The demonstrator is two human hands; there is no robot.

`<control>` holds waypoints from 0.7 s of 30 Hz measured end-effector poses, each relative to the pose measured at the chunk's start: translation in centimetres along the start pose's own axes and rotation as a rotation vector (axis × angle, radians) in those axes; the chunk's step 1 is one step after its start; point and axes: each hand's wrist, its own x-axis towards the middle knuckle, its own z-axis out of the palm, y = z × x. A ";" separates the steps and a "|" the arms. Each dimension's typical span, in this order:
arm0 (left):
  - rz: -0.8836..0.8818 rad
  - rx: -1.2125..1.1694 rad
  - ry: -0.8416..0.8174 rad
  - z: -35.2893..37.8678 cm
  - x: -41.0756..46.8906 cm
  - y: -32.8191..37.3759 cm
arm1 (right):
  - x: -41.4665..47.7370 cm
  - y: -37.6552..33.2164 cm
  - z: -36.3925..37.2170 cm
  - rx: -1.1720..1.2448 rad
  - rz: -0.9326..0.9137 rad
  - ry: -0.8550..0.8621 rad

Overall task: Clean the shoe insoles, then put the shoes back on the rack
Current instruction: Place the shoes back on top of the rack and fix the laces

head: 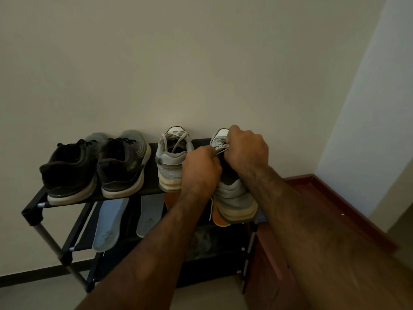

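Right of centre, on the rack's (33, 215) top shelf, the left hand (201, 170) and right hand (245, 151) curl their fingers round the laces of the right-hand grey shoe (234, 198), seemingly spreading its mouth. Insoles (109, 224) lie on the shelf below. Refitting one likely follows, and would need a hand freed.

A home hallway: a black shoe rack (33, 214) holding worn sneakers (69, 173) stands against a plain wall (178, 63) with dark skirting (26, 275) below.
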 end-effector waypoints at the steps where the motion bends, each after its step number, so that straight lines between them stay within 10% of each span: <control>1: -0.017 -0.004 0.003 0.0 0.2 0.0 | 0.1 -0.1 -0.1 -0.014 -0.013 -0.007; 21: -0.071 0.136 -0.027 0.6 1.1 0.6 | -0.7 1.1 -1.4 -0.082 -0.277 0.021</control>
